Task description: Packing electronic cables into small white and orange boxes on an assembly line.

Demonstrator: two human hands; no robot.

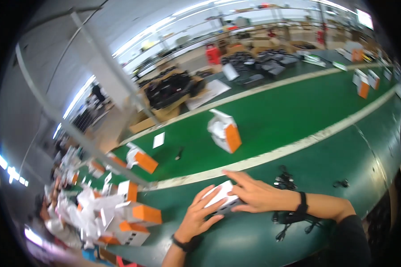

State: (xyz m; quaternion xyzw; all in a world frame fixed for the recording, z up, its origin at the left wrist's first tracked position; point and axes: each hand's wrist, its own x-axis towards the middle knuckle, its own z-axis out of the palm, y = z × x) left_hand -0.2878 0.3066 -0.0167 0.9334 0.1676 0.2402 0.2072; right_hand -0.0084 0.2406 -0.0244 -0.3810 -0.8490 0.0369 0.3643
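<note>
Between my hands a small white box (222,192) with dark marks along its near side rests over the green worktop. My left hand (200,212) grips its left end, fingers laid across the top and thumb low on the near side. My right hand (254,192) closes on the other end, with its index finger stretched out above the box. Just right of my right hand lie black coiled cables (285,179), and more cables (294,219) sit below my right wrist, partly hidden by it.
Beyond the pale rail runs a green conveyor belt (280,120) carrying an open white-and-orange box (226,133) and several others. A pile of boxes and white bags (116,213) stands on my left. Across the belt are cartons of black goods (169,91). A metal post (116,75) rises at left.
</note>
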